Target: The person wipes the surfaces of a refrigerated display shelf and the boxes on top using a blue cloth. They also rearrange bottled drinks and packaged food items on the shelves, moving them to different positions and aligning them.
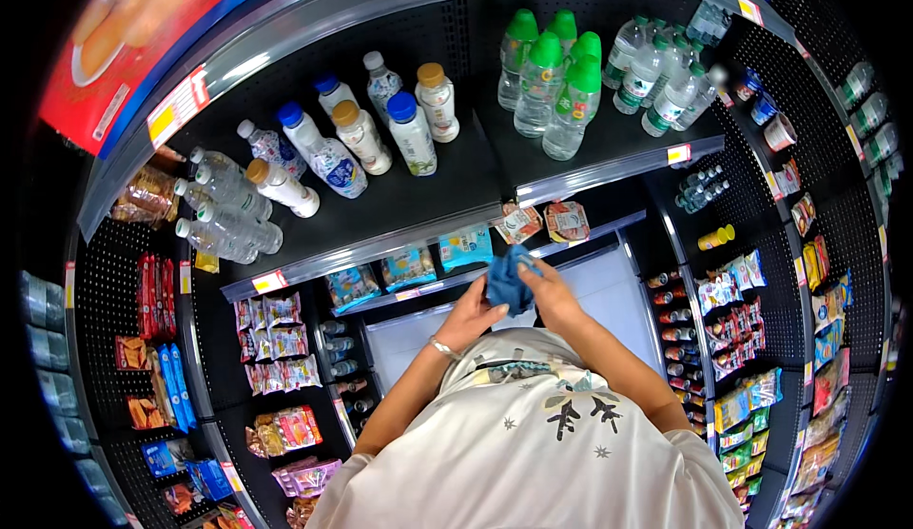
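Both hands meet in front of my body, around a crumpled blue cloth [510, 288]. My left hand [467, 318], with a bracelet at the wrist, grips the cloth's lower left side. From the right, my right hand [553, 293] holds its upper right part. Just beyond the cloth, a shelf edge carries blue snack bags [465, 246] and two packaged tubs [567, 221]. Above that, on a dark shelf [456, 186], stand milk-drink bottles with blue caps [412, 133] and others with tan caps [437, 101].
Clear bottles [228, 204] stand at the shelf's left end. Green-capped water bottles [570, 108] and smaller water bottles [638, 76] stand at right. Side shelves hold snack packs [278, 340] and cans [677, 334]. A shelf lip [620, 172] with price tags juts out ahead. Pale floor [606, 293] shows below.
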A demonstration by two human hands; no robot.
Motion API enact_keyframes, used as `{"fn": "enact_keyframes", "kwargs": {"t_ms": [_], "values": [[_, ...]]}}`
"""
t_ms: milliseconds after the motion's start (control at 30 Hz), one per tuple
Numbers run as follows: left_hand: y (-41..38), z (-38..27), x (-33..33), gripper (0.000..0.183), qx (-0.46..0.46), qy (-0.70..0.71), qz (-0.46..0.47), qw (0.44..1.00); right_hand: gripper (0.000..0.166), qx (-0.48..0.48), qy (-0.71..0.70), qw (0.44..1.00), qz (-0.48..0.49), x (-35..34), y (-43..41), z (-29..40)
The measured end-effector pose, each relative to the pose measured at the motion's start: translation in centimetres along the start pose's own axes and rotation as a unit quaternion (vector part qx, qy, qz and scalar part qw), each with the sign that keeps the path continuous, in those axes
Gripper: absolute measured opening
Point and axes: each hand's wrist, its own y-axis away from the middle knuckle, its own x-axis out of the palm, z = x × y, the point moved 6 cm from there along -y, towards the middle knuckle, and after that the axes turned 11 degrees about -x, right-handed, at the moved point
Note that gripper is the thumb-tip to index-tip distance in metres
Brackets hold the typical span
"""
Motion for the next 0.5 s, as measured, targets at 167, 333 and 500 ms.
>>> {"fn": "enact_keyframes", "kwargs": {"t_ms": [167, 333, 500], "values": [[-0.2, 0.7, -2.7, 0.036, 0.010, -0.025, -0.161, 0.986, 0.045, -0.130, 0.211, 0.963, 0.102, 2.7, -0.9, 0.4], [1.0, 0.3, -4.1, 0.040, 0.021, 0.030, -0.273, 0.961, 0.056, 0.055, 0.108, 0.985, 0.125, 0.6, -1.1, -1.0], [0.6, 1.0, -2.3, 0.038, 0.077, -0.018, -0.268, 0.960, 0.039, 0.162, -0.093, 0.978, 0.097, 0.3, -2.7, 0.9]]}}
